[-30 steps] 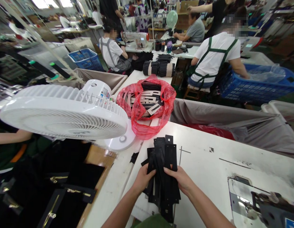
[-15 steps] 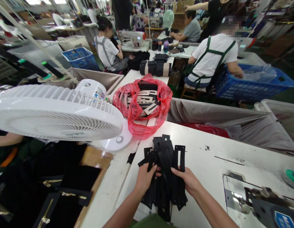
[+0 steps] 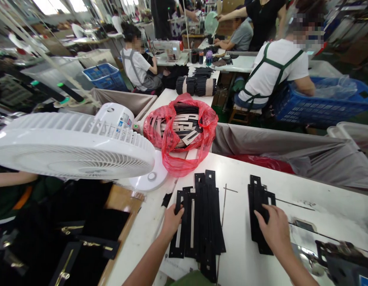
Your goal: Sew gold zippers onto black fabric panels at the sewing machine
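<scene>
My left hand [image 3: 171,220] rests with curled fingers on the left edge of a fanned pile of black slotted strips [image 3: 201,222] lying on the white table [image 3: 240,254]. My right hand [image 3: 271,228] presses flat on a smaller stack of black strips [image 3: 258,206] set apart to the right of the pile. A red plastic bag [image 3: 184,133] full of black and beige strips sits just beyond the pile.
A white fan [image 3: 73,145] stands at the left of the table. A sewing machine [image 3: 335,254] is at the lower right. A grey cloth bin [image 3: 291,149] lies behind the table. Seated workers [image 3: 273,71] and blue crates [image 3: 320,105] are farther back.
Both hands were holding one bundle of strips. My right hand has carried a few strips to the right and laid them down; my left hand stays on the main pile.
</scene>
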A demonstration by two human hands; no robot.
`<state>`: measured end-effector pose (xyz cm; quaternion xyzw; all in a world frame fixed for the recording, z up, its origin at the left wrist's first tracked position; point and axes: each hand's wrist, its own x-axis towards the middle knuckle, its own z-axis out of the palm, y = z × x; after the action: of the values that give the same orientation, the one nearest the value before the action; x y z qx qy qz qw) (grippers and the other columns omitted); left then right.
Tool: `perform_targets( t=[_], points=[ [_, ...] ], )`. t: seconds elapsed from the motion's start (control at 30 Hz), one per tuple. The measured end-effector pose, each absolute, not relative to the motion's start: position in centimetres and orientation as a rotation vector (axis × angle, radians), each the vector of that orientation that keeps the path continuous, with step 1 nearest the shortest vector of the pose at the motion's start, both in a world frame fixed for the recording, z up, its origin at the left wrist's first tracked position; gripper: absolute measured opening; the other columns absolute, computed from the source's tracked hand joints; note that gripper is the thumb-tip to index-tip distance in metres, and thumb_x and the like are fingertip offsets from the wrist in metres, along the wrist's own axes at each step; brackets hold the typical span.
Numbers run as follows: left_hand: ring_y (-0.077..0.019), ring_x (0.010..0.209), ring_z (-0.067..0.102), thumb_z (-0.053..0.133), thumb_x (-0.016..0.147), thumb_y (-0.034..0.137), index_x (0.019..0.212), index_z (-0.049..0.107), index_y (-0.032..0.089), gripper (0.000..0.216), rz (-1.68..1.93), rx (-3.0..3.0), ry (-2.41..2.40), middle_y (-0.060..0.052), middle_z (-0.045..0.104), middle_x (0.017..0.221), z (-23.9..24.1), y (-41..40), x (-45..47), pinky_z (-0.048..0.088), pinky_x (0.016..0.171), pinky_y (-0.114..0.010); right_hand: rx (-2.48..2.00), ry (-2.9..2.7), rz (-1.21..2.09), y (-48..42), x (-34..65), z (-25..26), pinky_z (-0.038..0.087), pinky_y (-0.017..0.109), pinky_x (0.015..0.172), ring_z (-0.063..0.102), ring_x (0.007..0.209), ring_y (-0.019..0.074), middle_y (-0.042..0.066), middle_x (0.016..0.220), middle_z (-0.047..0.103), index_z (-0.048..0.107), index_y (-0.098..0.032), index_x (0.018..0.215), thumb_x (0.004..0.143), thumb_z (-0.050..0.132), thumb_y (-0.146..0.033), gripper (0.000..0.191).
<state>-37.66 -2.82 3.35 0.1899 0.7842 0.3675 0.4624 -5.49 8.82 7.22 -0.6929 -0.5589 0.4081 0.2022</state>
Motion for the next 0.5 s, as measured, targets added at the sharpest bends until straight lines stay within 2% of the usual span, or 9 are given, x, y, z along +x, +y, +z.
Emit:
perform_targets(
  t=[0.07, 0.1, 0.17, 0.33, 0.5],
  points=[
    [-0.0222, 0.075, 0.065, 0.063, 0.074, 0.026, 0.088, 0.058, 0.013, 0.02, 0.917, 0.472, 1.925, -0.009, 0.066, 0.085, 3.0, -3.0, -37.0, 0.052, 0.052, -0.028, -1.84, -1.715, 1.172, 7.1, -9.5, 6.7, 0.041, 0.041, 0.08, 0.056, 0.089, 0.0299, 0.011, 0.087, 0.062, 0.06, -0.021, 0.076, 0.067, 0.057, -0.048, 0.029],
    [-0.0221, 0.077, 0.065, 0.062, 0.075, 0.026, 0.091, 0.057, 0.013, 0.02, 0.929, 0.477, 1.917, -0.009, 0.066, 0.088, 2.9, -3.0, -36.6, 0.052, 0.053, -0.027, -1.795, -1.787, 1.218, 6.2, -11.7, 6.4, 0.042, 0.037, 0.072, 0.058, 0.075, 0.0254, 0.006, 0.076, 0.062, 0.06, -0.023, 0.072, 0.067, 0.059, -0.047, 0.025],
    [-0.0212, 0.078, 0.066, 0.059, 0.079, 0.027, 0.096, 0.054, 0.015, 0.022, 0.954, 0.486, 1.88, -0.009, 0.066, 0.089, 2.7, -2.9, -35.5, 0.052, 0.055, -0.026, -1.771, -1.86, 1.243, 4.8, -16.0, 5.5, 0.039, 0.032, 0.061, 0.055, 0.061, 0.0208, 0.001, 0.064, 0.058, 0.059, -0.024, 0.073, 0.065, 0.064, -0.045, 0.023],
    [-0.0211, 0.065, 0.067, 0.052, 0.082, 0.036, 0.091, 0.05, 0.016, 0.022, 0.978, 0.462, 1.805, -0.006, 0.066, 0.076, 1.7, -2.8, -33.4, 0.051, 0.053, -0.029, -1.829, -1.834, 1.248, 4.9, -20.4, 3.7, 0.034, 0.029, 0.057, 0.047, 0.054, 0.0158, -0.003, 0.053, 0.047, 0.048, -0.021, 0.06, 0.066, 0.064, -0.036, 0.023],
    [-0.0213, 0.064, 0.067, 0.052, 0.081, 0.043, 0.088, 0.051, 0.017, 0.027, 1.02, 0.44, 1.81, -0.005, 0.065, 0.072, 1.4, -3.0, -33.3, 0.051, 0.056, -0.029, -1.716, -1.661, 1.441, 6.5, -17.3, 5.1, 0.038, 0.029, 0.056, 0.047, 0.055, 0.0153, -0.004, 0.053, 0.045, 0.04, -0.023, 0.059, 0.065, 0.062, -0.052, 0.037]
  ],
)
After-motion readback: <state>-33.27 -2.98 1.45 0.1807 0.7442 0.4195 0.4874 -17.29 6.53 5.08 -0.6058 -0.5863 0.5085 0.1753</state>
